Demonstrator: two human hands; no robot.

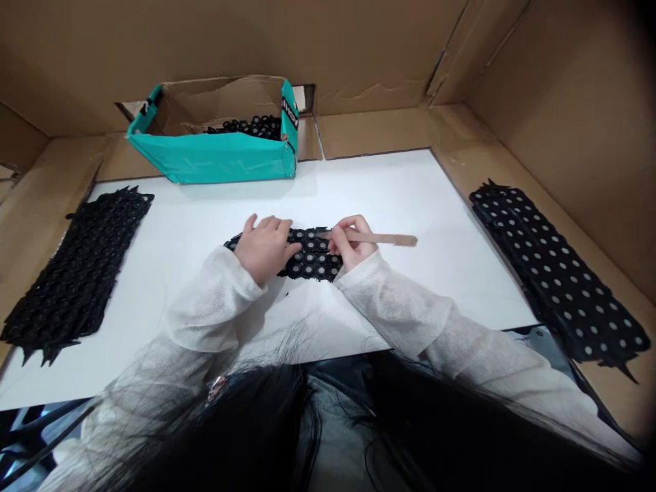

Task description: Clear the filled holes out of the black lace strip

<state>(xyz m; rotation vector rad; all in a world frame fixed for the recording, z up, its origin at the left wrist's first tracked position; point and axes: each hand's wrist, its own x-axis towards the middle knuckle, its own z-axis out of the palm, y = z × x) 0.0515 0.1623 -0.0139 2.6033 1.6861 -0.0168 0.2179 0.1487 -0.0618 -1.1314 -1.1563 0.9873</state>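
A black plastic strip of ring-shaped parts [311,255] lies on the white sheet [410,205] in the middle. My left hand [265,246] rests flat on its left end, fingers spread over it. My right hand [351,243] is closed round a thin wooden stick [382,238], whose tip touches the top of the strip. The stick's other end points right.
A teal cardboard box [215,154] with more black ring parts stands at the back. A pile of black strips [76,273] lies at the left, and a stack with white dots [556,273] at the right. Cardboard walls enclose the space. My hair hangs at the bottom.
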